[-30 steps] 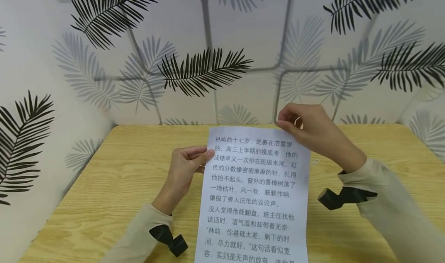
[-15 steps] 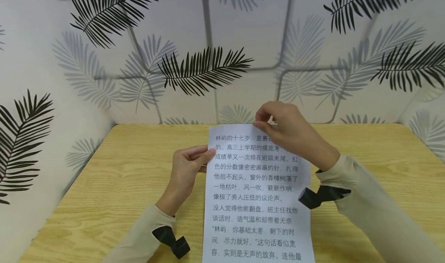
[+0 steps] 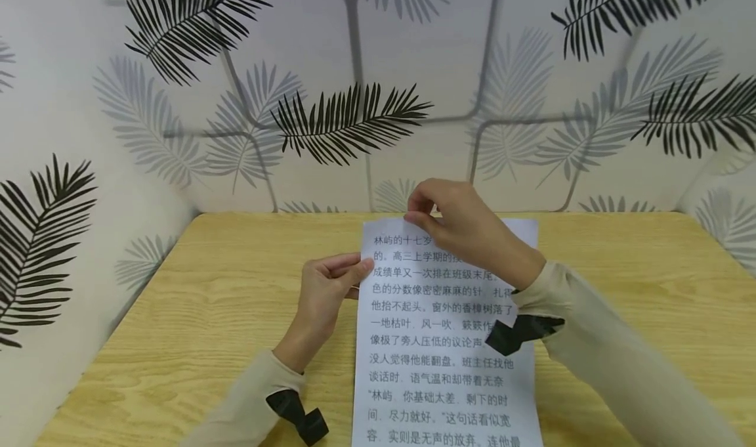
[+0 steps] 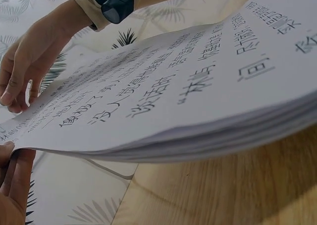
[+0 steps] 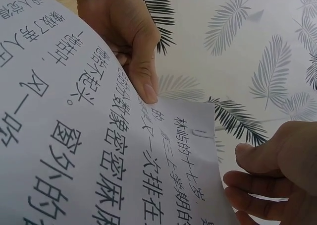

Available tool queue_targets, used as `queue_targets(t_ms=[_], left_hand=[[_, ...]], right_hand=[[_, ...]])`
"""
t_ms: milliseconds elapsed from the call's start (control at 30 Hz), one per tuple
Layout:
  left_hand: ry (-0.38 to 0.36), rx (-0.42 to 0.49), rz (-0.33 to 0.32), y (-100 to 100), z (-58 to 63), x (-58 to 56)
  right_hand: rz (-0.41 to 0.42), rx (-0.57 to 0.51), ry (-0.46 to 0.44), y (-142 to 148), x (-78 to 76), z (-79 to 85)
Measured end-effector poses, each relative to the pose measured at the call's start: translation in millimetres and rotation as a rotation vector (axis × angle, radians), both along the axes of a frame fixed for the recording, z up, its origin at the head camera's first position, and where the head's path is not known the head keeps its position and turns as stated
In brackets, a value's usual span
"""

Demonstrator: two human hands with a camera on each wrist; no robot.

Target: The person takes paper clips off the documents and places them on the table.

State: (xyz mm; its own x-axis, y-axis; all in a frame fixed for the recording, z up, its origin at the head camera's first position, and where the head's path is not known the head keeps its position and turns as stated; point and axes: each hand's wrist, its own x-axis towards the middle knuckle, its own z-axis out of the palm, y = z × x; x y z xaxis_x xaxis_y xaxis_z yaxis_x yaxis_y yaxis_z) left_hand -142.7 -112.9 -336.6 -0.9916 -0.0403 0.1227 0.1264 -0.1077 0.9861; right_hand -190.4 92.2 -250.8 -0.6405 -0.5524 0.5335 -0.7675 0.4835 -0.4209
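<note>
The paper stack (image 3: 443, 361) occupies the head view's lower centre, a paper clip (image 5: 201, 134) near its upper-left corner. The left hand (image 3: 323, 289) pinches its left edge; the right hand (image 3: 463, 224), loosely curved around nothing visible, is at the top edge. Probable step: steadying the sheets. Next move calls for a firm left pinch.

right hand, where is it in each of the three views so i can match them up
Head: the right hand is just right of centre, at the top edge of the printed paper.
Left wrist: the right hand is at upper left.
Right wrist: the right hand is at lower right, beside the paper.
Shared landmark: the printed paper, its left edge held by the left hand.
</note>
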Motion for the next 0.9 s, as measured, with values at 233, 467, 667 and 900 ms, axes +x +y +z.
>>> queue_targets(t_ms=[233,467,667,900], left_hand=[[0.014,-0.009,-0.007,1,-1.2,1.7],[0.030,-0.015,-0.027,2,-2.0,3.2],[0.039,-0.016,-0.037,3,-2.6,3.0],[0.030,-0.015,-0.041,5,-3.2,3.3]], right_hand=[[0.017,-0.004,0.003,-11,-0.9,-0.5],[0.021,0.011,-0.013,-21,-0.5,-0.6],[0.032,0.029,-0.019,-25,0.8,-0.9],[0.025,0.036,-0.019,-27,0.8,-0.6]])
